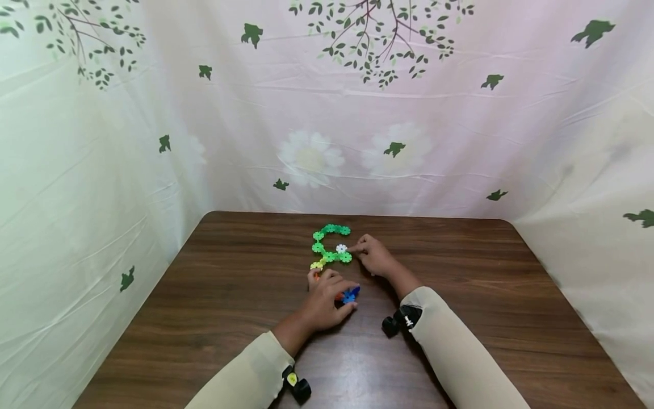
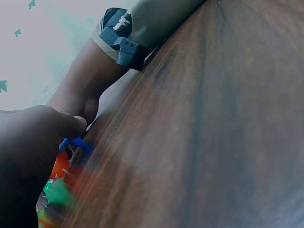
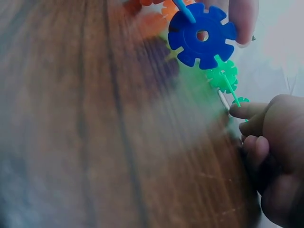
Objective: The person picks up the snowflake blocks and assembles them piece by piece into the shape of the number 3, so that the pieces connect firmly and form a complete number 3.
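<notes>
A chain of notched plastic discs lies on the table, its green discs (image 1: 318, 247) curving at the far end. Below them come yellow discs (image 1: 317, 265), then orange discs partly hidden under my left hand (image 1: 324, 300). That hand spreads over the near part of the chain, thumb and index finger on either side of the blue discs (image 1: 349, 297). In the right wrist view a blue disc (image 3: 190, 47) stands on edge close to a fingertip. My right hand (image 1: 377, 258) reaches with its index finger extended to the white disc (image 1: 341, 249) beside the green ones; its other fingers are curled.
The brown wooden table (image 1: 230, 272) extends around the chain on all sides. A printed curtain (image 1: 347, 113) hangs behind it and along both sides. Black wrist cameras sit on the left sleeve (image 1: 245, 375) and the right sleeve (image 1: 460, 346).
</notes>
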The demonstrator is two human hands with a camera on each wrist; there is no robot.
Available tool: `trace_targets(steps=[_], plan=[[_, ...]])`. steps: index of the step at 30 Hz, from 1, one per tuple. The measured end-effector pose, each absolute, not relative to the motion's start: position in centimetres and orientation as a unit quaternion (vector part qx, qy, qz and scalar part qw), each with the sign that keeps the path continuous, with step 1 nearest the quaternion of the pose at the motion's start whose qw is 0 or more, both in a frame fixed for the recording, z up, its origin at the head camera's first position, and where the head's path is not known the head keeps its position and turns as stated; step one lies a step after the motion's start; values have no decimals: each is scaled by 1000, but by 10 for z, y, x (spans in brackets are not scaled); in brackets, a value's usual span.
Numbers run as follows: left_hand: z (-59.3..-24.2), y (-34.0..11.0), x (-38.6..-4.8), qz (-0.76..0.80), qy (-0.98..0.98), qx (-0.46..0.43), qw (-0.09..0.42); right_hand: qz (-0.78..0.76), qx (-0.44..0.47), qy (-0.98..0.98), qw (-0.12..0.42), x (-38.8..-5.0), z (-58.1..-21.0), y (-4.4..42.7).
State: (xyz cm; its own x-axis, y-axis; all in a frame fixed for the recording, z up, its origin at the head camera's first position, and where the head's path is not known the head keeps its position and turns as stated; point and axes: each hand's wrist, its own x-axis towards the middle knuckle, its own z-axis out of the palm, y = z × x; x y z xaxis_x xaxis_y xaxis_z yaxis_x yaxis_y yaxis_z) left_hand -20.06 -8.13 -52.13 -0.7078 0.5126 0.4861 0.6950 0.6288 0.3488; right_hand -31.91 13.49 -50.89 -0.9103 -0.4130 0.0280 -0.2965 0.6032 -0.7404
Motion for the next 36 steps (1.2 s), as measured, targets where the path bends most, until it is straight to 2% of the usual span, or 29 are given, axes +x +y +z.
trace_targets(steps=[8, 13, 18, 22, 36], plan=[[-525, -83, -202, -277, -873, -350, 197, -362, -227, 903, 50, -321, -509, 132], [-522, -84, -201, -280, -878, -342, 182, -327, -240, 913, 38, -321, -507, 129], [-519, -83, -199, -276, -885, -339, 162, -354, -206, 912, -5, -318, -513, 132], [-519, -82, -199, -271, -886, -338, 166, -381, -187, 905, -43, -316, -518, 134], [-520, -83, -200, -271, -887, -338, 161, -388, -160, 908, -6, -317, -517, 134]])
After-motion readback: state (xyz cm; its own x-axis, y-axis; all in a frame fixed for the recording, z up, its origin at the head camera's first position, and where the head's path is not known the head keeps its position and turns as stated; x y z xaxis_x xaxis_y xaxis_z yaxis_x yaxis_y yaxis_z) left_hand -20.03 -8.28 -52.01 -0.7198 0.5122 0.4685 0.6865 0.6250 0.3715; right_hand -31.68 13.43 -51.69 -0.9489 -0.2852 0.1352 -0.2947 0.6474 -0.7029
